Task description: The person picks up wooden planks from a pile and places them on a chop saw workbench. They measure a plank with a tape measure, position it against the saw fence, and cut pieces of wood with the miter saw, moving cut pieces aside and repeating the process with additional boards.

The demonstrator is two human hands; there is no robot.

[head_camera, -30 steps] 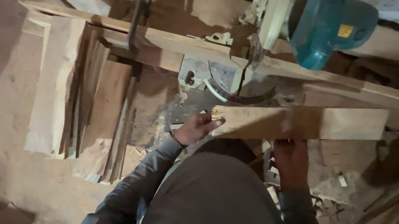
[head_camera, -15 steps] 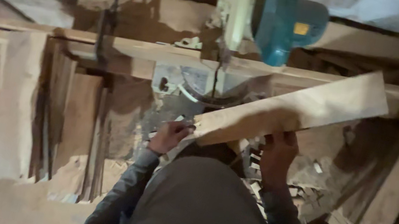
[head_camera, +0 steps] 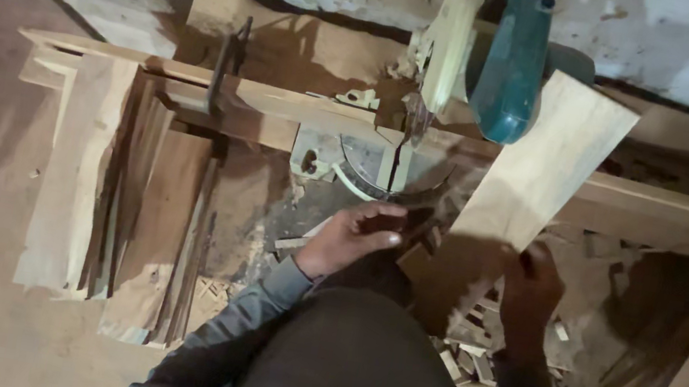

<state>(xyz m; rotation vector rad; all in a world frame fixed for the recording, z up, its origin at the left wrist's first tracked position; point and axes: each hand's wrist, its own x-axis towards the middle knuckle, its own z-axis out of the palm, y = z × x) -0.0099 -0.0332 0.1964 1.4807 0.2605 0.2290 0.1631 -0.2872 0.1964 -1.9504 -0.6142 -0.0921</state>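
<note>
I hold the wooden board (head_camera: 523, 195) tilted in front of the teal mitre saw (head_camera: 479, 57). My right hand (head_camera: 531, 285) and my left hand (head_camera: 353, 237) grasp its lower end. Stacked planks (head_camera: 119, 202) lie at left.

Pale tan wooden board (head_camera: 533, 183), teal saw motor housing (head_camera: 505, 57), cream blade guard (head_camera: 446, 43), grey sleeve (head_camera: 232, 333)

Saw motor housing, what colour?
Teal, a blue-green, on the saw motor housing; the guard beside it is cream. Shows best in the head view.
</note>
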